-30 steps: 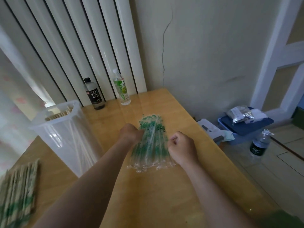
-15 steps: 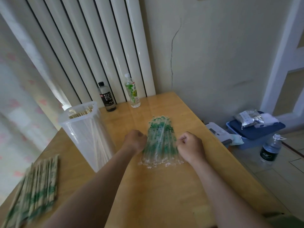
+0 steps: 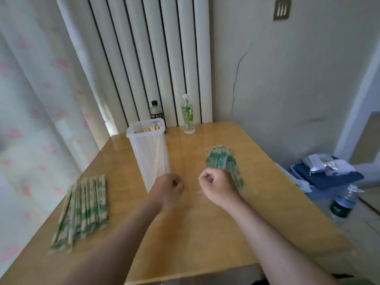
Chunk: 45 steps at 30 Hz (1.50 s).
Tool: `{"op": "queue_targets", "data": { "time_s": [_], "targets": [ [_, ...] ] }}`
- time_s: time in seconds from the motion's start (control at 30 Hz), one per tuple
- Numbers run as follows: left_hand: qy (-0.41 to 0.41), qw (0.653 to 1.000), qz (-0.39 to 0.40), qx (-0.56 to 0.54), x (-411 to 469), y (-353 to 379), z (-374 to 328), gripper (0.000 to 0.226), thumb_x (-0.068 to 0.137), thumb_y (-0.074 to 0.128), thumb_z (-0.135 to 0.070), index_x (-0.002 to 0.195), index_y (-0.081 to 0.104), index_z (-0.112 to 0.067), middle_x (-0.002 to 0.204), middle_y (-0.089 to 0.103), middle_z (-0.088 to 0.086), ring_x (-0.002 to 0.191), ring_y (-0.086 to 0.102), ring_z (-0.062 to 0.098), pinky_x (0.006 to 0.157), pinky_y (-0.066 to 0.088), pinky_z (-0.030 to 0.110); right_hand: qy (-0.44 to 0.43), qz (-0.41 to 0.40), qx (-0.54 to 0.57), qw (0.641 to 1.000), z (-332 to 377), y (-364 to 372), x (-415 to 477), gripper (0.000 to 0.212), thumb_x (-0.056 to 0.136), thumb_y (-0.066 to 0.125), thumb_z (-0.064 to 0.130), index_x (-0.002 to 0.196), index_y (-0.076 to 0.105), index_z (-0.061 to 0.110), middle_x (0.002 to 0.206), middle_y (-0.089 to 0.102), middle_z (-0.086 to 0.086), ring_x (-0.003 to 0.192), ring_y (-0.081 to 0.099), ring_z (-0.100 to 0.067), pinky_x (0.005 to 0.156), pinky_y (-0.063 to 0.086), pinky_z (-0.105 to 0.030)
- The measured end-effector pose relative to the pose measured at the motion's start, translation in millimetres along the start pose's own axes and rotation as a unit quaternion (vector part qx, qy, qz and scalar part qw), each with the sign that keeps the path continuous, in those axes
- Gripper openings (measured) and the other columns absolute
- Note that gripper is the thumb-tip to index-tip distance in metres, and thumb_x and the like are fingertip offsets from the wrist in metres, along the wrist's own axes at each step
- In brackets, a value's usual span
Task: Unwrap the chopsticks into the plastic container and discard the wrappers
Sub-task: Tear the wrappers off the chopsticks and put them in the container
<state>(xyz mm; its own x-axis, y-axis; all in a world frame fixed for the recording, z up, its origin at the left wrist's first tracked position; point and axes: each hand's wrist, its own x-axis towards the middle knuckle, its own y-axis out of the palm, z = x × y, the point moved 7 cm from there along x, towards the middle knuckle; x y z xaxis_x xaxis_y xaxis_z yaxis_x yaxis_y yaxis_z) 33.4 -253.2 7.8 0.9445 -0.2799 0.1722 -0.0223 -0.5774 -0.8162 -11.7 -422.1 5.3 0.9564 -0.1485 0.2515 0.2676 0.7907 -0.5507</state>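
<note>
Left hand (image 3: 167, 189) is a curled fist low over the table (image 3: 205, 239), just in front of the plastic container (image 3: 141, 159), covering its near bottom corner. Nothing visible in the fist; motion blur.

Right hand (image 3: 218, 187) is also curled, knuckles up, and covers the near end of the empty wrappers (image 3: 223, 160), a clear, green-printed pile right of centre. Fingertips tucked under, so I cannot tell whether they pinch a wrapper.

The container stands upright at the back left with bare chopsticks (image 3: 149, 128) inside, tips at the rim. Wrapped chopsticks (image 3: 82, 208) lie in a flat row at the table's left edge, blurred.

A dark bottle (image 3: 156, 114) is half hidden behind the container, with a green-label bottle (image 3: 188, 117) beside it, against the radiator (image 3: 148, 58). On the floor to the right are a blue box (image 3: 329, 178) and a blurred water bottle (image 3: 342, 204).
</note>
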Motion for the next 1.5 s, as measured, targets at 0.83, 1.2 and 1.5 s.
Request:
{"op": "queue_targets", "data": {
  "time_s": [0.83, 1.2, 1.5],
  "targets": [
    [-0.189, 0.957, -0.189, 0.111, -117, -110, 231, 0.043, 0.093, 0.051, -0.037, 0.132, 0.059, -0.021, 0.137, 0.054, 0.006, 0.124, 0.050, 0.029, 0.107, 0.034, 0.044, 0.080, 0.174, 0.006, 0.982, 108, 267, 3, 0.021, 0.091, 0.059, 0.029, 0.077, 0.065, 0.015, 0.066, 0.063, -0.002, 0.057, 0.060, -0.018, 0.051, 0.041, -0.025],
    [-0.152, 0.963, -0.181, 0.131, -113, -103, 234, 0.039, 0.094, 0.046, -0.042, 0.127, 0.062, -0.028, 0.129, 0.055, 0.000, 0.120, 0.050, 0.023, 0.104, 0.032, 0.041, 0.140, 0.234, -0.024, 0.962, 105, 280, 10, 0.031, 0.086, 0.068, 0.032, 0.066, 0.049, 0.018, 0.047, 0.045, -0.002, 0.040, 0.040, -0.019, 0.043, 0.030, -0.023],
    [-0.156, 0.962, -0.191, 0.117, -116, -105, 233, 0.037, 0.095, 0.047, -0.037, 0.125, 0.065, -0.026, 0.127, 0.057, -0.001, 0.119, 0.051, 0.021, 0.104, 0.032, 0.040, 0.162, 0.221, 0.096, 0.957, 105, 270, 5, 0.018, 0.087, 0.056, 0.024, 0.076, 0.060, 0.011, 0.056, 0.054, -0.006, 0.052, 0.050, -0.023, 0.042, 0.034, -0.025]
  ]
}}
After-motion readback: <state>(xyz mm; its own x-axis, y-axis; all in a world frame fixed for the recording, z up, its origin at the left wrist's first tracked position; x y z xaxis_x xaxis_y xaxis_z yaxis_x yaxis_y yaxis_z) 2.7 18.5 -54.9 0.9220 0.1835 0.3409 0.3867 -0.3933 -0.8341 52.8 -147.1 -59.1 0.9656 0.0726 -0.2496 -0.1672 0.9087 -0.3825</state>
